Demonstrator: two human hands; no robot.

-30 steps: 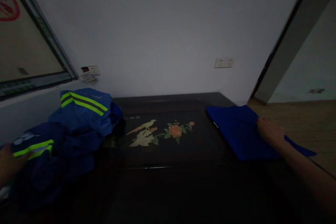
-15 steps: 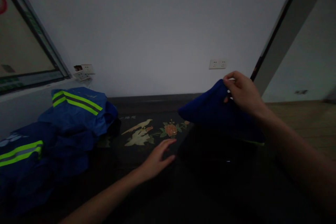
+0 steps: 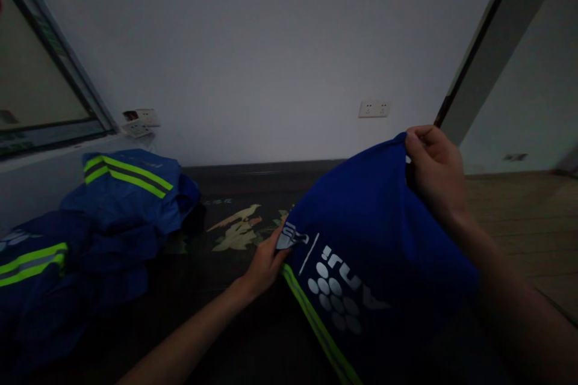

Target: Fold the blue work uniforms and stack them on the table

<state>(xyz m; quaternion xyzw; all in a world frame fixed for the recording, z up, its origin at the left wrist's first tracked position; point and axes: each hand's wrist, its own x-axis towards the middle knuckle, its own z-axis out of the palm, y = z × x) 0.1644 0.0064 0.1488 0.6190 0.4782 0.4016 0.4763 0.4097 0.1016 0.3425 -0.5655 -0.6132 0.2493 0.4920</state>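
A blue garment (image 3: 361, 210) with white lettering, pale dots and a yellow-green stripe hangs between my hands. My right hand (image 3: 436, 162) pinches its upper corner, raised above the dark surface. At the garment's left edge, my left hand (image 3: 266, 261) grips the cloth near the lettering, its fingers partly hidden behind the fabric. The lower part of the garment fades into shadow.
Crumpled blue clothes (image 3: 130, 192) with yellow-green reflective bands lie at the left. The dark surface (image 3: 217, 264) bears a bird and flower picture, partly covered by the garment. Behind stands a wall with sockets (image 3: 374, 109); a window is at upper left.
My left hand was open and empty; now it has taken hold of the garment's left edge. My right hand has moved slightly right, and the garment has spread out, showing its lettering and stripe.
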